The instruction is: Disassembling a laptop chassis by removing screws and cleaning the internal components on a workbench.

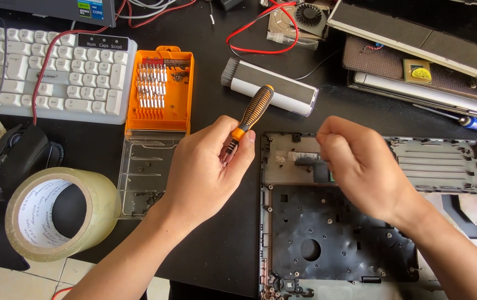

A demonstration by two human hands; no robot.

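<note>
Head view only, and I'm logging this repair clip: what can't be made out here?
- Screwdriver tip: hidden inside the left hand.
- Whatever the right hand pinches: fingers curl over it, too small to tell.
- Laptop base: cut off by the bottom and right edges, partly covered by the right hand.
- Loose screws in the clear lid: too small to count.
- Keyboard: cut off by the left edge.

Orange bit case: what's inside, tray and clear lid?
The orange bit case holds a row of metal bits, with loose screws beside them. The open clear lid holds small dark screws. Nothing covers either half.
</note>
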